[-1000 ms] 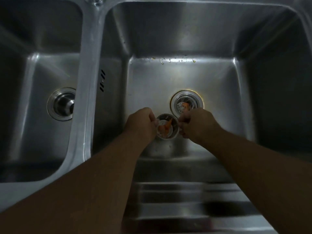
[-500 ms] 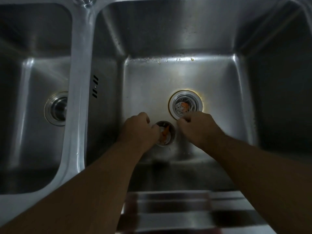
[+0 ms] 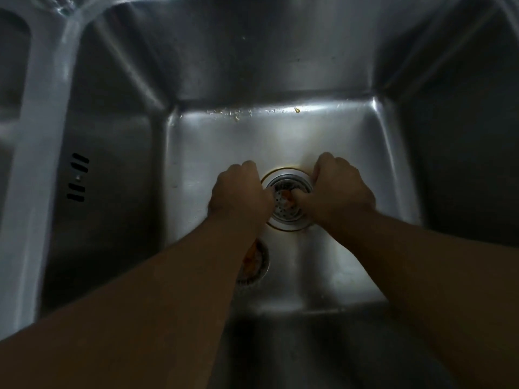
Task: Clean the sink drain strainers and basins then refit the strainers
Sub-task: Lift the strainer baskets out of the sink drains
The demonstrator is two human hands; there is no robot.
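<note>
In the right basin (image 3: 224, 141) both my hands meet at the drain. A perforated strainer basket (image 3: 283, 207) sits in the drain's ring, with an orange food scrap in it. My left hand (image 3: 238, 192) curls its fingers onto the basket's left edge. The fingers of my right hand (image 3: 339, 189) press into its right side. A second, loose strainer (image 3: 257, 262) with orange scraps lies on the basin floor nearer me, half hidden under my left forearm.
Small food bits (image 3: 236, 113) line the basin's back edge. Overflow slots (image 3: 78, 178) mark the left wall. The steel divider (image 3: 42, 136) separates the left basin (image 3: 11, 80), only a sliver of which shows. A yellowish stain rings the drain.
Both hands let go of the loose strainer, which now lies on the basin floor, and moved back to the drain. The view has closed in on the right basin.
</note>
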